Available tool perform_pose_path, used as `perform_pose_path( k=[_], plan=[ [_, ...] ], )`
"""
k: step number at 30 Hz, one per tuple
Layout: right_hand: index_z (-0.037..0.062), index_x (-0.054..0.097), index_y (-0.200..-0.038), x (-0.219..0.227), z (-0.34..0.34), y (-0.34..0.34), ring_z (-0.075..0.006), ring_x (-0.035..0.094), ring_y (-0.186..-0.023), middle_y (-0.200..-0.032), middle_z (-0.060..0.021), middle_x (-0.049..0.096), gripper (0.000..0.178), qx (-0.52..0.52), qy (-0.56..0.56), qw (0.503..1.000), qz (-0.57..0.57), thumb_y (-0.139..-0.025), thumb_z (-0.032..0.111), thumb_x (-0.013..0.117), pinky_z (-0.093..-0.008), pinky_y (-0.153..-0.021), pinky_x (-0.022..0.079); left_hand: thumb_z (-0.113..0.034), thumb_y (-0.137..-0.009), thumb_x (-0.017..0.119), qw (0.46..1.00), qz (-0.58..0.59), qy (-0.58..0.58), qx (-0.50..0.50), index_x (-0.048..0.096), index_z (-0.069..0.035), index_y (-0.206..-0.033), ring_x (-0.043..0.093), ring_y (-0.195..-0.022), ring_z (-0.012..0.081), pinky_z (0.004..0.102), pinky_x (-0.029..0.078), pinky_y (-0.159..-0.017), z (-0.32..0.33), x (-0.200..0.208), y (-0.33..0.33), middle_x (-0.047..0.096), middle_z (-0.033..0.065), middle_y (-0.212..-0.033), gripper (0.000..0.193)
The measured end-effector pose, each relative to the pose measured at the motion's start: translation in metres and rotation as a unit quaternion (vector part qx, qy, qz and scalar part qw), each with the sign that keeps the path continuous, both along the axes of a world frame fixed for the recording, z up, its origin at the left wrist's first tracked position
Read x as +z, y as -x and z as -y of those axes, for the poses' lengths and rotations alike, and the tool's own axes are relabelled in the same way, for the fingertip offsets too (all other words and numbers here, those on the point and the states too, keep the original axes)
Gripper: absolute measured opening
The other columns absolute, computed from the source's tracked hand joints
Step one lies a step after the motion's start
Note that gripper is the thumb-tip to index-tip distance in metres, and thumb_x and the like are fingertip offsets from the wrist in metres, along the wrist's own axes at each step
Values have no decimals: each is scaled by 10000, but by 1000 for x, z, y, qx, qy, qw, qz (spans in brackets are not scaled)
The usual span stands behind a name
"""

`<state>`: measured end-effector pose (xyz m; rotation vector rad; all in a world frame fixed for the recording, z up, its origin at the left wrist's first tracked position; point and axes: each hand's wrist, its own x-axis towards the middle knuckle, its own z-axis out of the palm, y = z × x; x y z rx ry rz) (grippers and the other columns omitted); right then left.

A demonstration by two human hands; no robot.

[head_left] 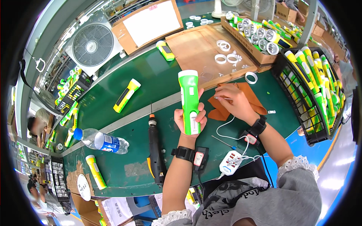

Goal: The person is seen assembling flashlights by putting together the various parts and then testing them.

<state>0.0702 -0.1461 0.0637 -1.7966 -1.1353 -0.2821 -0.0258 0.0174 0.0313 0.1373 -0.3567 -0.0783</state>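
Note:
My left hand (179,120) is wrapped round a green and white flashlight (187,90), held upright above the bench with its white head end up. To its right, my right hand (238,104) has thumb and fingers pinched together; a tiny pale bit shows at the fingertips, too small to name. Beneath that hand lies an orange-brown cloth (252,95). A black electric screwdriver (154,145) rests on the green bench left of my left forearm. One white ring (250,77) lies just beyond the cloth.
A black crate (311,130) full of flashlights stands at right. Behind are a cardboard box (245,43) of flashlights and a wooden board (188,45) with white rings. A plastic bottle (109,143) lies at left; a white USB charger (230,162) with cables sits near me. Flashlights (127,95) lie across the bench.

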Motion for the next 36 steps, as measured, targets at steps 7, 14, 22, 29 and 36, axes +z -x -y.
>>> perform_pose_path(
  k=[7, 14, 22, 29, 36],
  plan=[
    [10, 603, -851, -3, 0, -5, -287, 571, -867, -900, -126, 614, 94, 18, 5, 999, -36, -759, 24, 589, -344, -756, 469, -309, -700, 504, 1000, 9, -18, -20, 90, -45, -1402, 420, -506, 137, 267, 370, -502, 2, 2, -1, 482, 92, -829, 857],
    [12, 575, -828, 2, 1, 0, -279, 563, -811, -856, -109, 604, 95, 23, -13, 999, -41, -736, 16, 602, -347, -719, 462, -357, -828, 421, 998, -54, -29, 25, 289, -91, -1343, 417, -582, 146, 272, 365, -528, 6, 3, -5, 512, 97, -909, 594],
    [16, 568, -805, -1, -2, 6, -265, 555, -822, -838, -85, 598, 101, 63, 27, 998, -6, -712, -2, 605, -345, -749, 444, -371, -831, 396, 953, -172, -186, 165, 453, -107, -1180, 488, -623, 167, 279, 381, -541, 9, -5, -12, 559, 72, -902, 441],
    [17, 569, -807, -1, -2, 6, -258, 552, -806, -821, -82, 594, 101, 61, 27, 998, -5, -714, -2, 604, -334, -729, 447, -365, -832, 384, 950, -150, -211, 176, 478, -96, -1092, 491, -628, 167, 281, 392, -538, 10, -1, -11, 545, 73, -901, 386],
    [29, 569, -815, -1, 0, 4, -273, 548, -828, -845, -93, 594, 105, 63, 41, 997, -7, -721, 32, 614, -351, -732, 460, -388, -808, 394, 949, -130, -226, 175, 511, -74, -981, 470, -620, 177, 286, 381, -537, 13, 1, -9, 548, 85, -871, 378]
  ],
)
